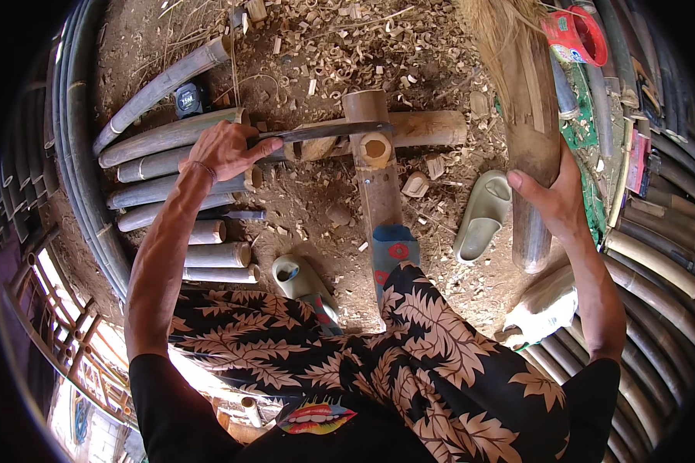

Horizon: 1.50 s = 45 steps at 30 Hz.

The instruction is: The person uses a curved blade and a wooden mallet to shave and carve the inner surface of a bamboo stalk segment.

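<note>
My left hand (222,150) is closed round the handle of a long dark-bladed knife (324,132). Its blade reaches right, over a brown bamboo length (378,189) that runs up from my foot. Just below the blade tip, that bamboo shows a pale ring-shaped cut (375,150). A second bamboo length (432,128) lies crosswise at the same spot. On the right, my right hand (554,193) grips a thick bamboo pole (531,154), thumb in front and fingers mostly hidden behind. The pole's far end carries frayed straw-coloured fibres (502,27).
My socked foot (396,245) rests at the bamboo's near end. An olive slipper (483,216) lies to its right. Cut bamboo pieces (170,166) and a tape measure (188,100) are at left. Shavings cover the ground. A red container (583,38) stands far right, near stacked poles (664,301).
</note>
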{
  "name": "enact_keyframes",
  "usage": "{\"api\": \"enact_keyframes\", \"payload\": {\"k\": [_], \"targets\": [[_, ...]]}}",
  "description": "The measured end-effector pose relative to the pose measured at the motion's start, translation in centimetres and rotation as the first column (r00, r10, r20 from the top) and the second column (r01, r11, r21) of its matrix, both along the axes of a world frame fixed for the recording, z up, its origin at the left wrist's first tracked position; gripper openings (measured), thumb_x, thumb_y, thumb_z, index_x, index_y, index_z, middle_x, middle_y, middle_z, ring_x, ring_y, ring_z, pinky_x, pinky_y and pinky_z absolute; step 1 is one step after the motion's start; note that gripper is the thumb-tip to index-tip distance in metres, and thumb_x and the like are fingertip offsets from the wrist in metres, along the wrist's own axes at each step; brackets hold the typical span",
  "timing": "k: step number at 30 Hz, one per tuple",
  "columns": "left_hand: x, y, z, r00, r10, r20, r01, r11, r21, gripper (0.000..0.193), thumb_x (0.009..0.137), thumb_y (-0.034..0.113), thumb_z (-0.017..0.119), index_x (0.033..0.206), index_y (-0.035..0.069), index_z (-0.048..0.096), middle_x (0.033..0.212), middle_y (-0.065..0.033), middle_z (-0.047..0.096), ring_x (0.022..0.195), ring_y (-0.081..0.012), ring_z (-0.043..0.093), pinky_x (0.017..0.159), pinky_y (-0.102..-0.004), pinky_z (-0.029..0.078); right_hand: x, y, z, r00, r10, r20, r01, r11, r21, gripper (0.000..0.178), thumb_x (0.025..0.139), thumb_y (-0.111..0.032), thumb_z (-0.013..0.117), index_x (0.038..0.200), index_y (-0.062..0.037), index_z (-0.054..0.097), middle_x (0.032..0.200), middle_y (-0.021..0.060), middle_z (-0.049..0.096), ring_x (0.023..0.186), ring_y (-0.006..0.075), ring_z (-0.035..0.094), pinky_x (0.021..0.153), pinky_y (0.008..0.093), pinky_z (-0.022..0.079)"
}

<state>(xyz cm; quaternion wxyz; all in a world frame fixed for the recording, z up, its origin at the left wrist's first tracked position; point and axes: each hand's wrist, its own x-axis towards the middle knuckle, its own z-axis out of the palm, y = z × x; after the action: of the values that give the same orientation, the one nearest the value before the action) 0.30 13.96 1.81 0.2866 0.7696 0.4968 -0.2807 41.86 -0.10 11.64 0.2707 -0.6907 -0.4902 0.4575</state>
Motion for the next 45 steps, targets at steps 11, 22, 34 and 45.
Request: {"api": "enact_keyframes", "payload": {"k": [11,22,34,45], "targets": [[-1.0,-0.6,-0.8,0.997,-0.003,0.079,-0.002,0.998,0.062,0.073,0.081,0.077,0.044,0.063,0.008,0.063,0.049,-0.0072,0.052,0.050,-0.0227,0.051,0.053,-0.0403,0.044,-2.4,0.7,-0.3,0.995,0.030,-0.095,-0.036,0.997,-0.071,0.079,0.071,-0.028,0.079,0.130,0.0051,0.039,0.113,0.0129,0.057,0.103,0.0184,0.056,0.091,0.0325,0.044],[-0.3,-1.2,-1.1,0.998,0.043,0.043,-0.045,0.998,0.035,0.070,0.081,0.076,0.045,0.070,0.010,0.068,0.053,-0.0071,0.058,0.057,-0.0230,0.059,0.059,-0.0390,0.047,-4.0,0.6,-1.2,0.996,0.091,0.020,-0.091,0.996,0.022,0.083,0.072,-0.028,0.077,0.136,0.0040,0.034,0.117,0.0209,0.056,0.105,0.0249,0.059,0.091,0.0359,0.048],[0.6,-1.0,-0.5,0.994,0.103,0.026,-0.099,0.987,-0.127,0.058,0.086,0.069,0.045,0.089,0.019,0.073,0.060,-0.0019,0.066,0.074,-0.0240,0.066,0.072,-0.0386,0.050,-4.6,3.5,-3.1,0.967,0.138,0.214,-0.196,0.940,0.280,0.084,0.075,-0.035,0.073,0.136,0.0029,0.031,0.111,0.0271,0.061,0.098,0.0347,0.064,0.088,0.0423,0.051],[0.7,-0.5,-0.9,0.995,0.099,0.002,-0.096,0.970,-0.226,0.059,0.085,0.070,0.046,0.105,0.021,0.071,0.074,-0.0111,0.068,0.075,-0.0278,0.066,0.072,-0.0405,0.050,-4.6,3.3,-2.5,0.938,0.334,0.093,-0.309,0.926,-0.216,0.084,0.073,-0.027,0.076,0.139,0.0024,0.033,0.120,0.0235,0.058,0.110,0.0282,0.059,0.095,0.0377,0.045]]}}
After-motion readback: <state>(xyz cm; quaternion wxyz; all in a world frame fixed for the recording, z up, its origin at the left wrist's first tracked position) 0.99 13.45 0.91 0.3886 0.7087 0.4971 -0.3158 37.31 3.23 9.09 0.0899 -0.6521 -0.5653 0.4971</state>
